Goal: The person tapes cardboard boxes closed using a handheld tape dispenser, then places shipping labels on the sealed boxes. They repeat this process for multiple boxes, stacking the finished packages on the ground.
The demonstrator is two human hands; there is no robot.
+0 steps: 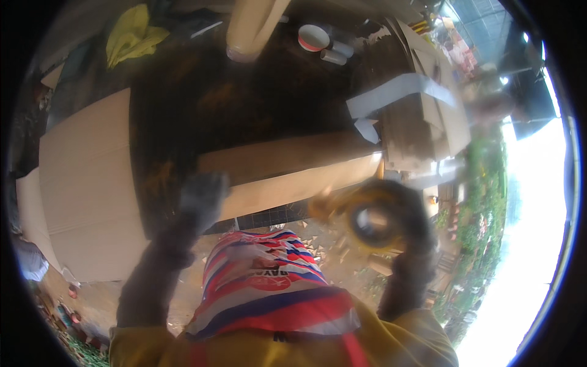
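A long, narrow cardboard box (299,178) lies across the near side of a dark work surface (244,110). My left hand (205,199), in a grey glove, is closed at the left end of this box, though motion blurs its fingers. Near the box's right end, my gloved right hand (400,205) grips a yellow-brown roll of tape (371,227) with a dark inner ring. The roll is smeared by motion and stands in front of the box, toward my body.
A large flat cardboard sheet (88,189) lies at left. Stacked cardboard (434,119) with a pale strip (400,92) stands at right. Farther back are a yellow cloth (134,37), a wrapped tan column (254,27), a red-and-white tape roll (313,38) and a small cylinder (333,57).
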